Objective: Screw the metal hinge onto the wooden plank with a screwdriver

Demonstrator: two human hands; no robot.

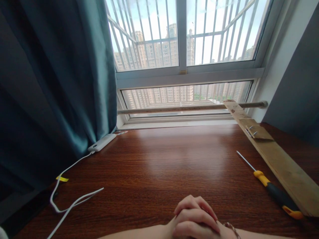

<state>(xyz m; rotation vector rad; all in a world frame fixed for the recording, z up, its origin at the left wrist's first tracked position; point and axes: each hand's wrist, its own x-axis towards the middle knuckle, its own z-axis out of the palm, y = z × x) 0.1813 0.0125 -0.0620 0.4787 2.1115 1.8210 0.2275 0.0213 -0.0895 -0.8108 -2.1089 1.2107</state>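
Note:
My left hand (185,219) and my right hand (208,206) are clasped together at the bottom middle, over the near part of the brown wooden table (154,166). The fingers are folded over one another and closed. No tool shows in them, and the palms are hidden. A patterned bracelet (231,229) circles the right wrist. To the right of the hands, untouched, lies a screwdriver (276,194) with a yellow and black handle, its thin shaft pointing away. Beside it runs a long wooden board (284,162), with a small wood block (263,131) and metal nails or screws on it.
On the left, a white device (102,142) lies against the dark blue curtain (74,76). A white cable (74,202) loops from it, with a yellow tag (62,179). Beyond the table's far edge are a horizontal rail (174,109) and a barred window (154,36).

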